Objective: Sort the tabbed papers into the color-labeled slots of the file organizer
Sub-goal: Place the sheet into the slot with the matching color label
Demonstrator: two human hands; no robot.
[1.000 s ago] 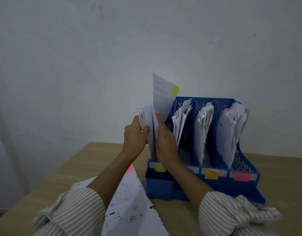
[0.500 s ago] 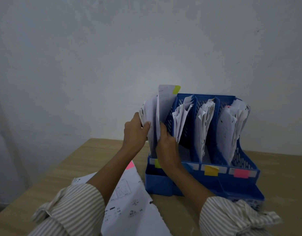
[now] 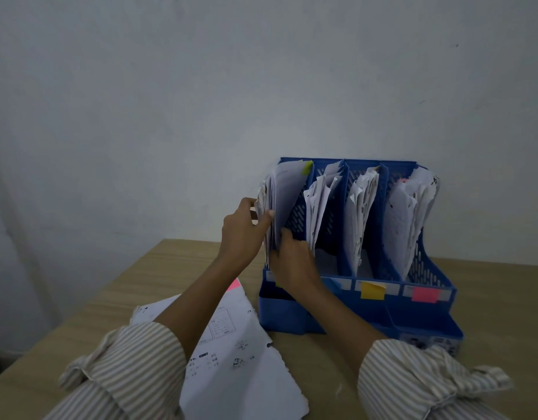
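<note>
The green-tabbed sheet (image 3: 287,204), raised a second ago, now sits sunk in the organizer's (image 3: 367,307) leftmost slot; left hand (image 3: 242,234) grips the stack, right hand (image 3: 292,259) pinches the sheet's lower edge.

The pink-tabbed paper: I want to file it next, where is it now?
In the head view, the pink-tabbed paper lies flat on the table, just left of the blue organizer, partly under the left forearm.
</note>
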